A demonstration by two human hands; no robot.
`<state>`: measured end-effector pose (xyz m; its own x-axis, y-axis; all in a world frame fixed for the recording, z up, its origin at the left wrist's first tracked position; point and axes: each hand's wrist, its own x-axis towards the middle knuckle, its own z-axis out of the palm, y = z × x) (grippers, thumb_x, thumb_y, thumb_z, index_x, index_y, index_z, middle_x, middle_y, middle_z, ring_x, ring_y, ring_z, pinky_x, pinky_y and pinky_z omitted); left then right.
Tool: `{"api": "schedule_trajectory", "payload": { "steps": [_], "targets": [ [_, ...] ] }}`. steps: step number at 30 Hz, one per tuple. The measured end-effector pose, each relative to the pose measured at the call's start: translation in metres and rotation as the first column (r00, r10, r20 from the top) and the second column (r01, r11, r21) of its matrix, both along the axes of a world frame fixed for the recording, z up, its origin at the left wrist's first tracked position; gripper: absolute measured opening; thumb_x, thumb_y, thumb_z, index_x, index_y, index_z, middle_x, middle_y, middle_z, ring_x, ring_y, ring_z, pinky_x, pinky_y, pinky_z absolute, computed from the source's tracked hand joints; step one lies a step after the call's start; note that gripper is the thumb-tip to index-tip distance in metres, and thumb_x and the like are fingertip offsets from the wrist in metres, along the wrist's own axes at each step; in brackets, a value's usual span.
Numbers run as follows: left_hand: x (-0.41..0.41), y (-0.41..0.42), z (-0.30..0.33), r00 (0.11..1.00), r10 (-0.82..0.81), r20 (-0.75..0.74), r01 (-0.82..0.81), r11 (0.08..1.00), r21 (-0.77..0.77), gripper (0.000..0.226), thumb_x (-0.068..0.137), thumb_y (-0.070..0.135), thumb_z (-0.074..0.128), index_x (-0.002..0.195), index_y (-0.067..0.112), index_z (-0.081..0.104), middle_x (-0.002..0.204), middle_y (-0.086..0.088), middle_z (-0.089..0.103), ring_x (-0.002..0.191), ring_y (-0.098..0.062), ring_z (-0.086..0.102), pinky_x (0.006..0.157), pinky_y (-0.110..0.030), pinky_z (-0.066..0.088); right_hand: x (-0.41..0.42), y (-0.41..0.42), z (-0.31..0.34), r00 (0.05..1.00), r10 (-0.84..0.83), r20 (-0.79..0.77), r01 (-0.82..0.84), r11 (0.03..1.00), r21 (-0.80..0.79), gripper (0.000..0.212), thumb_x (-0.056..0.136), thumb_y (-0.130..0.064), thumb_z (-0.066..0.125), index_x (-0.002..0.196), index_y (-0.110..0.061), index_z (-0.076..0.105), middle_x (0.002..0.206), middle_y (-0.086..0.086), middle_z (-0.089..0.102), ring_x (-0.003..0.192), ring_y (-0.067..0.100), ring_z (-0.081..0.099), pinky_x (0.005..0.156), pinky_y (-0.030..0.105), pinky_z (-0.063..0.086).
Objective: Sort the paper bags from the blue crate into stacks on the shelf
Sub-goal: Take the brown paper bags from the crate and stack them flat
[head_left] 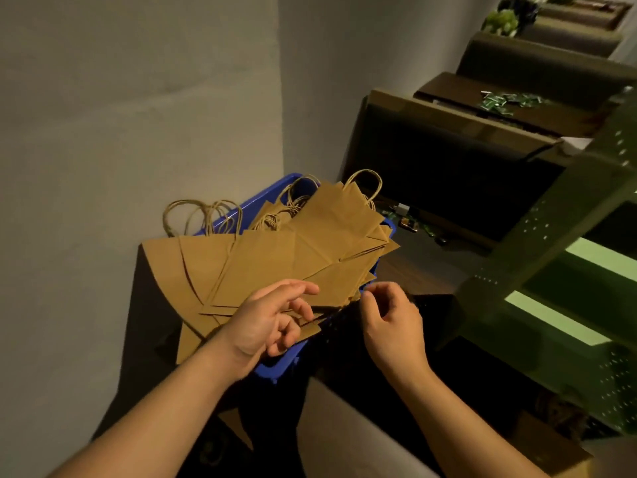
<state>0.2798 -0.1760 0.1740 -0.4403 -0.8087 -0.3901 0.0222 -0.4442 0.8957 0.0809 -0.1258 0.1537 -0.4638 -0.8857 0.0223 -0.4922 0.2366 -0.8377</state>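
Note:
Several flat brown paper bags (pixel 275 263) with twisted paper handles lie fanned out on top of a blue crate (pixel 281 365), hiding most of it. My left hand (pixel 267 324) is at the near edge of the pile, its fingers curled around the lower edge of one bag. My right hand (pixel 393 326) is at the pile's near right corner, fingers bent, thumb and forefinger close to the corner of a bag; whether it pinches the paper is unclear. The green metal shelf (pixel 551 257) stands to the right.
A grey wall (pixel 138 132) runs along the left and behind the crate. Dark brown boxes or trays (pixel 465 139) line the right side going back, one holding small green items (pixel 506 100). A cardboard box (pixel 362 432) sits below my right arm.

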Motion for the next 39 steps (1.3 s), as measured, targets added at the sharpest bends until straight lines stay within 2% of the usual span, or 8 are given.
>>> {"api": "schedule_trajectory", "payload": {
  "steps": [7, 11, 14, 17, 19, 23, 33, 39],
  "targets": [
    [0.052, -0.046, 0.008, 0.977, 0.149, 0.150, -0.144, 0.989, -0.041, 0.025, 0.105, 0.027, 0.051, 0.119, 0.013, 0.067, 0.088, -0.009, 0.062, 0.058, -0.015, 0.053, 0.049, -0.025, 0.039, 0.043, -0.051, 0.018, 0.987, 0.120, -0.106, -0.126, 0.991, -0.054, 0.004, 0.101, -0.031, 0.060, 0.103, -0.032, 0.063, 0.100, -0.016, 0.058, 0.099, 0.004, 0.052, 0.079, 0.020, 0.046],
    [0.077, -0.076, -0.005, 0.937, 0.238, 0.256, -0.225, 0.971, -0.078, 0.027, 0.105, 0.029, 0.054, 0.127, 0.018, 0.064, 0.109, -0.009, 0.069, 0.089, -0.023, 0.065, 0.080, -0.035, 0.055, 0.068, -0.080, 0.024, 0.989, 0.144, 0.023, -0.145, 0.989, 0.023, 0.007, 0.102, -0.029, 0.059, 0.108, -0.033, 0.057, 0.099, -0.013, 0.063, 0.086, 0.004, 0.061, 0.068, 0.016, 0.050],
    [0.088, -0.091, -0.018, 0.891, 0.272, 0.364, -0.234, 0.961, -0.144, 0.031, 0.103, 0.037, 0.055, 0.132, 0.028, 0.060, 0.120, 0.002, 0.066, 0.114, -0.023, 0.062, 0.103, -0.044, 0.051, 0.084, -0.103, 0.018, 0.988, 0.128, 0.087, -0.141, 0.978, 0.151, 0.014, 0.103, -0.028, 0.059, 0.116, -0.027, 0.055, 0.099, -0.009, 0.064, 0.079, 0.003, 0.060, 0.059, 0.014, 0.048],
    [0.086, -0.100, -0.022, 0.864, 0.281, 0.418, -0.240, 0.959, -0.149, 0.038, 0.101, 0.041, 0.057, 0.138, 0.032, 0.055, 0.125, 0.008, 0.059, 0.117, -0.017, 0.053, 0.092, -0.038, 0.045, 0.096, -0.126, 0.002, 0.992, 0.115, 0.057, -0.127, 0.944, 0.304, 0.033, 0.100, -0.031, 0.061, 0.130, -0.020, 0.053, 0.115, -0.001, 0.064, 0.087, 0.009, 0.064, 0.061, 0.020, 0.052],
    [0.082, -0.104, -0.021, 0.852, 0.287, 0.437, -0.249, 0.958, -0.143, 0.044, 0.100, 0.042, 0.058, 0.142, 0.030, 0.052, 0.128, 0.006, 0.057, 0.113, -0.015, 0.048, 0.086, -0.035, 0.041, 0.103, -0.137, -0.010, 0.992, 0.121, 0.019, -0.119, 0.914, 0.387, 0.047, 0.097, -0.036, 0.062, 0.138, -0.017, 0.051, 0.128, 0.006, 0.061, 0.101, 0.019, 0.067, 0.077, 0.034, 0.061],
    [0.076, -0.115, -0.019, 0.865, 0.283, 0.414, -0.274, 0.958, -0.082, 0.051, 0.100, 0.041, 0.059, 0.147, 0.026, 0.046, 0.143, -0.001, 0.054, 0.111, -0.016, 0.046, 0.088, -0.035, 0.040, 0.116, -0.147, -0.025, 0.962, 0.237, -0.135, -0.132, 0.837, 0.532, 0.060, 0.094, -0.043, 0.062, 0.144, -0.013, 0.047, 0.141, 0.015, 0.052, 0.126, 0.033, 0.054, 0.104, 0.047, 0.052],
    [0.079, -0.122, -0.019, 0.848, 0.381, 0.368, -0.407, 0.913, -0.008, 0.058, 0.101, 0.020, 0.062, 0.154, 0.024, 0.039, 0.152, -0.007, 0.049, 0.136, -0.029, 0.048, 0.109, -0.048, 0.043, 0.120, -0.146, -0.029, 0.953, 0.287, -0.095, -0.186, 0.804, 0.565, 0.069, 0.084, -0.034, 0.070, 0.148, -0.022, 0.046, 0.142, 0.011, 0.051, 0.130, 0.032, 0.050, 0.104, 0.044, 0.052],
    [0.083, -0.116, -0.024, 0.826, 0.242, 0.509, -0.263, 0.964, -0.032, 0.060, 0.100, 0.021, 0.064, 0.155, 0.022, 0.040, 0.154, -0.007, 0.048, 0.138, -0.031, 0.048, 0.107, -0.046, 0.045, 0.117, -0.138, -0.028, 0.970, 0.244, -0.013, -0.202, 0.831, 0.519, 0.065, 0.084, -0.035, 0.069, 0.144, -0.025, 0.050, 0.142, 0.007, 0.054, 0.128, 0.027, 0.053, 0.103, 0.044, 0.055]
  ]
}}
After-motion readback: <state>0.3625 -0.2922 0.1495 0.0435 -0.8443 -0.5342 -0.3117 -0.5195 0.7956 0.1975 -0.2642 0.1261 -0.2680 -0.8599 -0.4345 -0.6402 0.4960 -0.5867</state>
